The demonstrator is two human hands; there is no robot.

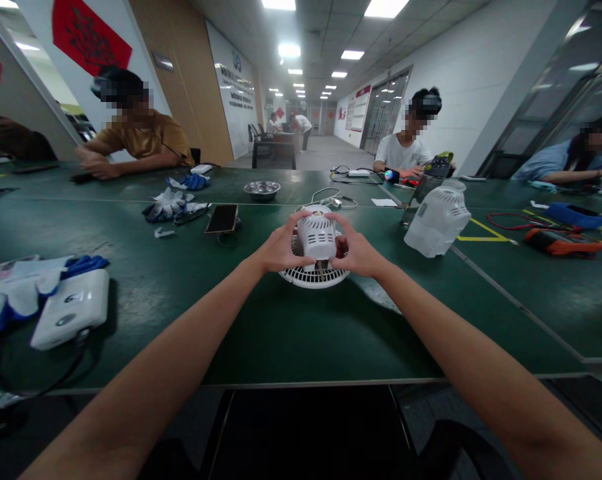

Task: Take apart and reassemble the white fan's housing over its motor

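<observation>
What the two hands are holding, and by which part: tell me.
The white vented housing, by its opposite sides: the left hand on its left, the right hand on its right. The round white grille shows beneath it.

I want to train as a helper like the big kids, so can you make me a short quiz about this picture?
1. True or false: the left hand and the right hand both touch the white plastic housing with slots.

2. Which thing shows just under the housing?
A) a blue-and-white cloth glove
B) a round white plastic grille
C) an orange-and-black handheld device

3. Left or right: from the person's seat, on which side of the housing is the shiny round metal bowl?

Key: 1. True. 2. B. 3. Left, and farther away across the green table.
</observation>
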